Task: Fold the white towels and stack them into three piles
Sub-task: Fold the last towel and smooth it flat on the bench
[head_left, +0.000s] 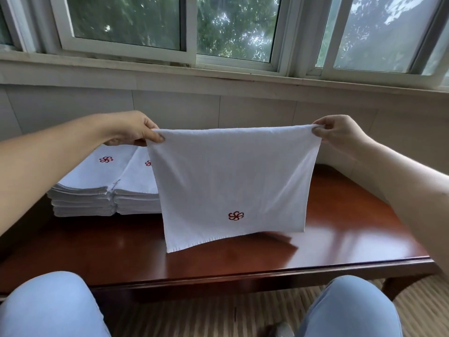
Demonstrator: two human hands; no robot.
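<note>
**Towel held up for folding, two piles showing beside it**

Towel work looks well under way but unfinished. Nearest the camera, the person's knees in pale blue trousers sit at the front edge of the dark wooden table (340,242), whose glossy top is bare on the right and front.

Above that bare stretch hangs the white towel (233,181), clear of the tabletop or barely above it, with a red embroidered logo (236,216) near its lower edge. It seems already doubled over, since the top edge reads as a soft fold, so at least one more fold is probably due before it joins a pile.

The grip sits at the two upper corners. The left hand (136,130) pinches the top left corner between thumb and fingers; the right hand (337,132) pinches the top right corner the same way. The cloth is stretched fairly taut between them and drapes straight down below both hands.

Farther back on the left stand two stacks of folded towels (97,190), side by side and touching, the right one partly hidden behind the held towel. Whether a third pile exists cannot be told; none is visible.
</note>
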